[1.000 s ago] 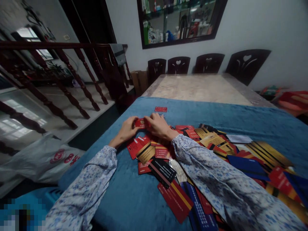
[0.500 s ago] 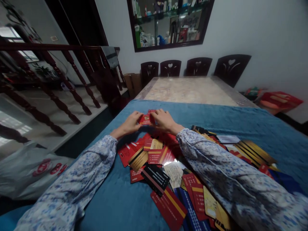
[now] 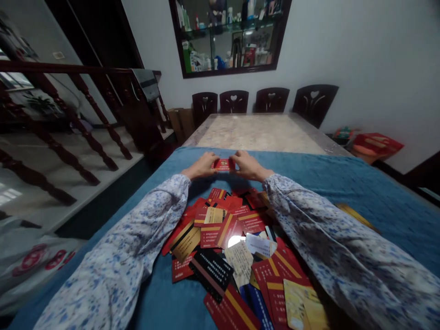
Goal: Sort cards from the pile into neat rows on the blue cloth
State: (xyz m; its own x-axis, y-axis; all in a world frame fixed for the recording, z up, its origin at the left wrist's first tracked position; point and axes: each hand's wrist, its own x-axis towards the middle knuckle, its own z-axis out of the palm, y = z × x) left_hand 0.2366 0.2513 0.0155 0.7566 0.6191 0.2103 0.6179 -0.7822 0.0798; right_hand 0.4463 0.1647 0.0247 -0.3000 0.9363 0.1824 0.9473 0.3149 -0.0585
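Note:
My left hand (image 3: 201, 167) and my right hand (image 3: 248, 167) are stretched out together over the blue cloth (image 3: 343, 183), each pinching one end of a red card (image 3: 223, 164) held between them. Both hands have their fingers closed on it. Nearer to me lies a loose heap of cards (image 3: 237, 243), red, gold, black and blue, between my two flowered sleeves. My right forearm covers part of the heap.
Beyond the cloth the bare marble table top (image 3: 257, 133) runs to several dark chairs (image 3: 271, 98) against the wall. A wooden stair railing (image 3: 68, 110) stands on the left and a white plastic bag (image 3: 30, 261) lies on the floor below it.
Both hands have carried the red card farther away from me, past the heap. The view has swung left, so the heap sits more in the middle.

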